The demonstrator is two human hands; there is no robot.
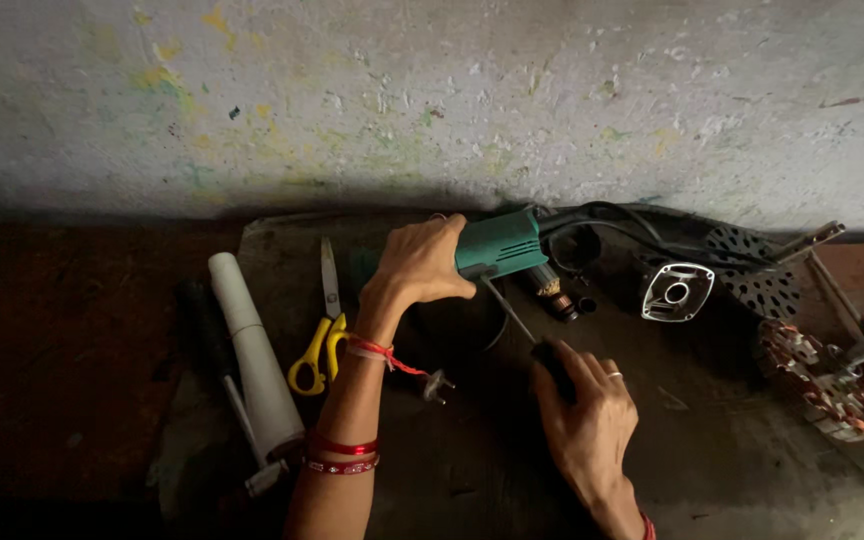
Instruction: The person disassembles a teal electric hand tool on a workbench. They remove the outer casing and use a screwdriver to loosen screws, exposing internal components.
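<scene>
My left hand (pixel 417 265) grips the rear of a green power-tool body (pixel 500 243) lying on a dark mat against the wall. A copper-wound motor end (pixel 552 290) sticks out of the body's right side. My right hand (pixel 584 415) holds a screwdriver by its black handle (pixel 550 358). The thin shaft (pixel 508 310) runs up and left, and its tip touches the underside of the green body. Red bangles and a red thread are on my left wrist.
Yellow-handled scissors (pixel 320 340) and a white tube (pixel 252 360) lie left of my arm. A silver gear housing (pixel 676 292), black perforated guards (pixel 752 270), a stator-like part (pixel 817 385) and black cable (pixel 602 225) lie at the right. A plug (pixel 438 384) rests mid-mat.
</scene>
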